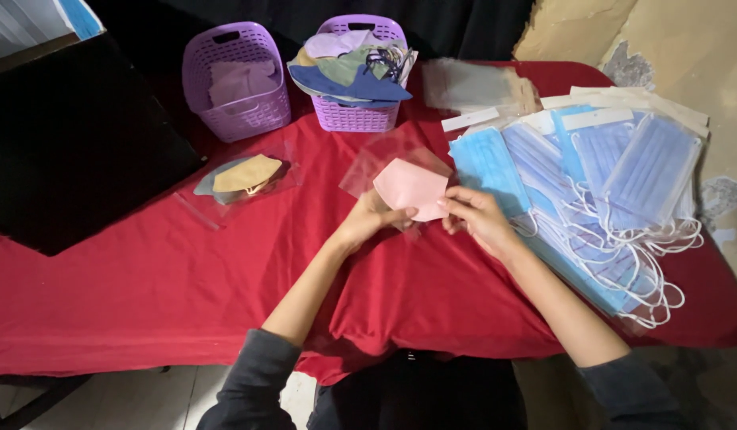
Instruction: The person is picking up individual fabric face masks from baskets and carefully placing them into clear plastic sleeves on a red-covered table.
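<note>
Mid-table on the red cloth (pixel 145 279), both hands pinch a pink folded mask (pixel 410 188): left hand (pixel 371 218) at its lower-left edge, right hand (pixel 473 212) at its right. Looks light, floppy; edge grip suits.

You have a clear bag (pixel 396 155) beyond your hands, another clear bag holding masks (pixel 241 181) to your left, and a stack of clear bags (pixel 472 84) farther back.

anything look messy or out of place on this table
The blue masks lie in a loose, overlapping heap with their white ear loops tangled and trailing toward the table edge. The right-hand purple basket is overfilled, with masks hanging over its rim. Nothing looks damaged.
</note>
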